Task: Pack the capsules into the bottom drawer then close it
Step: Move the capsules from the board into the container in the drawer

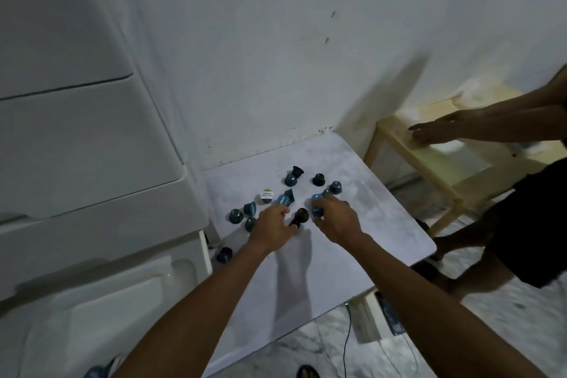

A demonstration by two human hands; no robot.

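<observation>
Several blue and dark capsules lie scattered on the small white table. My left hand pinches a dark brown capsule between thumb and fingers, its fingertips close to a blue capsule. My right hand curls round another blue capsule. A white-lidded capsule lies to the left, more blue ones beside it. The white drawer unit stands on the left, its bottom drawer pulled open. One capsule sits low between the unit and the table.
Another person stands at the right, a hand stretched over a low wooden stool. A white wall rises behind the table. A black cable and a flat device lie on the marble floor below the table's edge.
</observation>
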